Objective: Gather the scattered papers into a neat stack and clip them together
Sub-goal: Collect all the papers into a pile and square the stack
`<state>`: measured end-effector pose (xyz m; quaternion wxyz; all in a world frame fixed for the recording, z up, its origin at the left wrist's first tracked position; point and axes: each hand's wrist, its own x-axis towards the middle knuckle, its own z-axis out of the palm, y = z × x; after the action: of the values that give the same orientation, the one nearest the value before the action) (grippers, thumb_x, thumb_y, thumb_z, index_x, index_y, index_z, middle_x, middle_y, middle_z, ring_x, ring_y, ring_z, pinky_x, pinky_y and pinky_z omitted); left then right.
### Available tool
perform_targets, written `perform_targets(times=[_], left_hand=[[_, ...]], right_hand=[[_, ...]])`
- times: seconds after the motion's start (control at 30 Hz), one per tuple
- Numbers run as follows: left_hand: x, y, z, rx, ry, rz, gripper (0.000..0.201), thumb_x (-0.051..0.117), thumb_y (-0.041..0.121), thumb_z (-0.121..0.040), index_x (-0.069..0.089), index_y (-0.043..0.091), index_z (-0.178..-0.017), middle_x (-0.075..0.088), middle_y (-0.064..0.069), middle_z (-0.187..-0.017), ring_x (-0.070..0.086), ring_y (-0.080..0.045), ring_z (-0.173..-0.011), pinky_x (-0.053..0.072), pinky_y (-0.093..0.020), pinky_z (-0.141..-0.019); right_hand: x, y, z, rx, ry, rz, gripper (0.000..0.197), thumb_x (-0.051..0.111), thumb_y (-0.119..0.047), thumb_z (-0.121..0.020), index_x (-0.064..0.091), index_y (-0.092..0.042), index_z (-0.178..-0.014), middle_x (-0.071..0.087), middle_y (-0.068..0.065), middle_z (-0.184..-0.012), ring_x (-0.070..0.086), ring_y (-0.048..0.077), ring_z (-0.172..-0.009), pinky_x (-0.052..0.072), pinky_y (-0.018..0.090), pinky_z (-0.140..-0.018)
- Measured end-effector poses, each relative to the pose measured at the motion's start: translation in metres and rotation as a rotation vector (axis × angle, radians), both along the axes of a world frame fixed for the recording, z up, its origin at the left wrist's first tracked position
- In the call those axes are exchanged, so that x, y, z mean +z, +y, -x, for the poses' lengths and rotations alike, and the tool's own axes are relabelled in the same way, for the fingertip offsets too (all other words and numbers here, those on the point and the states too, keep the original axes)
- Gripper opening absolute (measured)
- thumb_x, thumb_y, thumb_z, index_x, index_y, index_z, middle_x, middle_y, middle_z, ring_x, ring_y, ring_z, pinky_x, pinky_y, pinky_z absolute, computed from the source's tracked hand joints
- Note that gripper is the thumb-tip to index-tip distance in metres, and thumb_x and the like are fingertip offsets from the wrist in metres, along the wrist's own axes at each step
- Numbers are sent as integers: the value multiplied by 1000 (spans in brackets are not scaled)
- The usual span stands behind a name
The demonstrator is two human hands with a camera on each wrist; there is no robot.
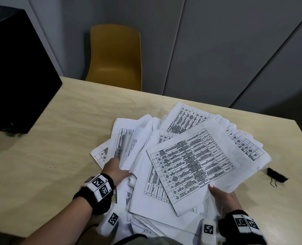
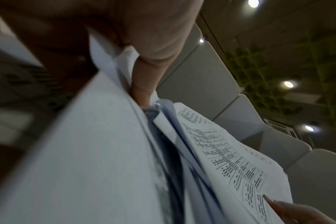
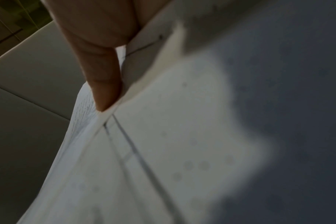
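On the pale wooden table (image 1: 61,131), the papers (image 1: 190,161) lie in a loose, fanned heap between the two hands. The left hand (image 1: 115,171) reaches in from the near left, fingers tucked under the heap's left edge with a thumb over it, gripping several sheets. The right hand (image 1: 224,197) holds the near right edge, thumb on top of a printed sheet and fingers hidden beneath. A black binder clip (image 1: 276,175) sits on the table just right of the papers, apart from both hands.
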<state>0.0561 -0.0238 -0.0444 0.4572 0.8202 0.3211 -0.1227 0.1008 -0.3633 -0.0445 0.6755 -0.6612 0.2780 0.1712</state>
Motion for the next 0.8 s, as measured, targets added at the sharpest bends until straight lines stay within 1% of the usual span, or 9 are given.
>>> perform_targets(times=[0.1,0.17,0.23,0.33,0.4,0.53,0.6,0.67,0.8], left_hand=[[7,1,4,-80,96,41,32,73,24,-70,58,12,-96,66,-8,-94,63,-27,-89,52,-32,-78],[8,-1,8,-58,97,138,39,69,28,-59,60,14,-95,68,-5,-87,65,-25,-83,55,-32,-72],[5,-6,10,-28,79,198,48,67,28,-56,61,9,-100,69,-6,-87,66,-25,-82,54,-29,-65],[-1,-13,10,-45,96,132,47,63,24,-61,58,4,-103,65,-12,-97,63,-28,-91,45,-24,-69],[-2,-10,11,21,94,92,46,64,22,-64,58,1,-105,65,-17,-101,63,-31,-94,47,-27,-73],[11,17,13,192,-5,-9,36,64,16,-83,58,1,-115,66,-21,-111,63,-32,-94,49,-35,-85],[24,33,15,252,-89,-63,34,61,16,-85,59,2,-116,65,-21,-113,62,-33,-95,48,-35,-86],[39,46,16,299,-181,-114,33,58,15,-86,59,1,-116,65,-22,-114,62,-35,-96,47,-34,-83],[73,59,14,438,-350,-184,31,56,14,-88,57,-3,-113,64,-25,-108,59,-34,-90,43,-32,-76]], right_hand=[[2,0,1,6,-10,-7,15,60,-2,-84,62,-5,-99,74,8,-67,67,32,-75,51,43,-80],[5,0,1,1,-15,-20,13,60,-3,-84,62,-6,-97,73,7,-63,68,29,-63,51,37,-72],[9,1,2,2,-29,-39,13,58,0,-85,60,-5,-97,72,4,-60,68,24,-54,50,31,-63],[11,2,2,4,-53,-58,16,54,4,-86,57,-4,-99,71,-2,-57,68,14,-48,50,24,-47],[6,1,2,13,-44,-42,21,56,2,-86,58,-2,-106,74,0,-66,71,18,-57,51,26,-58],[0,0,1,14,-14,28,37,62,-4,-83,56,6,-117,69,20,-102,66,35,-90,47,52,-93],[-1,-1,0,42,-10,53,35,62,-4,-83,56,7,-116,68,21,-103,65,36,-92,47,52,-93],[-1,-1,0,47,-11,47,30,60,-3,-84,57,5,-113,68,20,-101,66,35,-90,49,46,-87],[-5,-1,0,38,-7,59,34,63,-6,-83,57,4,-115,68,22,-105,65,38,-93,43,59,-96]])
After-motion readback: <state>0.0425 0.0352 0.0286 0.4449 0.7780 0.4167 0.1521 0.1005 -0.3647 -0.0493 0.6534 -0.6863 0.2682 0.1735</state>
